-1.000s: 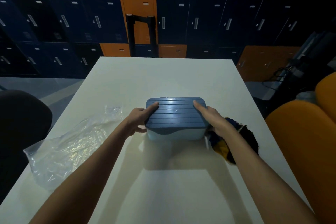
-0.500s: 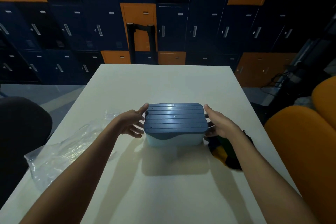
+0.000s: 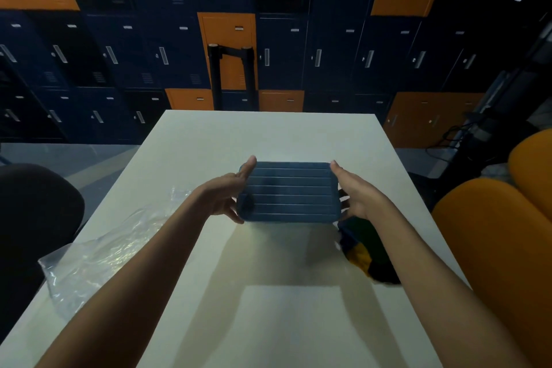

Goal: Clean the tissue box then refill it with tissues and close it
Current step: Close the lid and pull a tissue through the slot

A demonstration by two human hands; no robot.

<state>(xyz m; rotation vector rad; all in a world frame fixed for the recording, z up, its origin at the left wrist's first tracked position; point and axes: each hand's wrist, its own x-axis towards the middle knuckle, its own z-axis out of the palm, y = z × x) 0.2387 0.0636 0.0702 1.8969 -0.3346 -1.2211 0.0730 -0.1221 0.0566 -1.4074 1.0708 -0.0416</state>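
The tissue box has a dark blue ribbed lid, which is closed and faces me; its pale base is hidden behind the lid. The box is held just above the white table, over its own shadow. My left hand grips the left end, thumb up at the far corner and fingers under the near edge. My right hand grips the right end in the same way. No tissues are in view.
A crumpled clear plastic bag lies on the table's left side. A dark cloth with yellow patches lies under my right forearm. Orange seats stand to the right, a dark chair to the left, lockers behind.
Both hands slid from the lid's top to the box's ends and took hold. The box rose off the table and tipped its lid toward me, hiding the pale base.
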